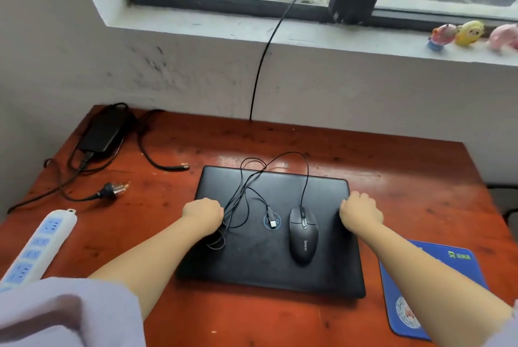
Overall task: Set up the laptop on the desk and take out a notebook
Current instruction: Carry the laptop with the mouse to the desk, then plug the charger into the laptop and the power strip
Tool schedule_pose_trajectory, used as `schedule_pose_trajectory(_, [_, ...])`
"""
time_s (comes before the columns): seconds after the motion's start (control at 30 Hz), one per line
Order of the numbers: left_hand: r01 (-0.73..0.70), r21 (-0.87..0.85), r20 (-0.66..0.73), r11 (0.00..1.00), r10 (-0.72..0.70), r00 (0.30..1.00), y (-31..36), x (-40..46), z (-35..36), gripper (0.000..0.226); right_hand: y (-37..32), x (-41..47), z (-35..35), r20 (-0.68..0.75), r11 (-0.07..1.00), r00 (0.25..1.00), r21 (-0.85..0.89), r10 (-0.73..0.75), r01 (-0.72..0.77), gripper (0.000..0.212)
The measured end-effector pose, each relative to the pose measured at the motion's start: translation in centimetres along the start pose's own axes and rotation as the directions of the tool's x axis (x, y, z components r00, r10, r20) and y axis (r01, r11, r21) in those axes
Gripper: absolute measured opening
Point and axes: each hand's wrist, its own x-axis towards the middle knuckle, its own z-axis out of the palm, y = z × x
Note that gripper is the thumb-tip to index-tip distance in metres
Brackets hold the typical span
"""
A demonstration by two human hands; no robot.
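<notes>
A black laptop point(266, 257) lies closed and flat in the middle of the red-brown desk point(406, 192). A black wired mouse point(303, 236) rests on its lid, with its thin cable and USB plug point(272, 219) looped across the lid. My left hand point(203, 213) grips the laptop's left edge, fingers curled under and touching the mouse cable. My right hand point(361, 210) grips the laptop's right edge. No notebook is in view.
A black power adapter point(105, 131) with its cable and a loose wall plug point(115, 189) lies at the desk's far left. A white power strip point(36, 248) sits at the left edge. A blue mouse pad point(437, 285) lies at the right. Small toys point(471, 34) stand on the windowsill.
</notes>
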Motion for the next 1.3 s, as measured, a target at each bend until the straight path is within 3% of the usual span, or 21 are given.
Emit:
schedule_pose_trajectory(0.1, [-0.028, -0.114, -0.092, 0.993, 0.017, 0.996, 0.3, -1.4, 0.8, 0.036, -2.7, 0.4, -1.3, -0.223, 0.988, 0.964, 0.019, -0.144, 0.152, 0.032])
schedule_pose_trajectory(0.2, [-0.02, -0.213, -0.173, 0.977, -0.018, 0.985, -1.6, -2.5, 0.8, 0.029, -6.9, -0.1, -1.9, -0.312, 0.949, 0.908, 0.054, -0.28, 0.312, 0.032])
schedule_pose_trajectory(0.4, [-0.005, -0.314, -0.26, 0.95, -0.081, 0.962, -7.8, -1.0, 0.0, 0.025, -16.5, -3.2, -0.6, -0.306, 0.834, 0.799, 0.026, -0.518, 0.551, 0.026])
schedule_pose_trajectory(0.53, [-0.083, -0.332, -0.319, 0.94, -0.029, 0.947, -11.4, 2.0, -0.1, 0.022, -22.5, -3.4, 0.2, -0.256, 0.768, 0.754, 0.062, -0.605, 0.637, 0.027])
schedule_pose_trajectory(0.67, [-0.215, -0.25, -0.381, 0.944, 0.108, 0.918, -14.1, 5.9, 0.4, 0.037, -28.0, -2.6, 1.3, -0.132, 0.732, 0.753, 0.176, -0.645, 0.658, 0.03])
schedule_pose_trajectory(0.87, [-0.366, -0.225, -0.373, 0.903, 0.267, 0.888, -14.8, 10.1, 0.9, 0.041, -31.0, -0.1, 3.4, 0.063, 0.822, 0.82, 0.06, -0.57, 0.567, 0.041])
schedule_pose_trajectory(1.07, [-0.403, -0.338, -0.461, 0.851, 0.224, 0.859, -14.2, 11.1, 1.8, 0.018, -31.0, 0.6, 5.1, -0.014, 0.797, 0.8, -0.099, -0.6, 0.596, 0.049])
schedule_pose_trajectory(1.3, [-0.44, -0.43, -0.475, 0.789, 0.216, 0.853, -14.2, 10.3, 1.6, 0.018, -30.6, 1.2, 5.0, -0.108, 0.789, 0.786, 0.021, -0.609, 0.614, 0.049])
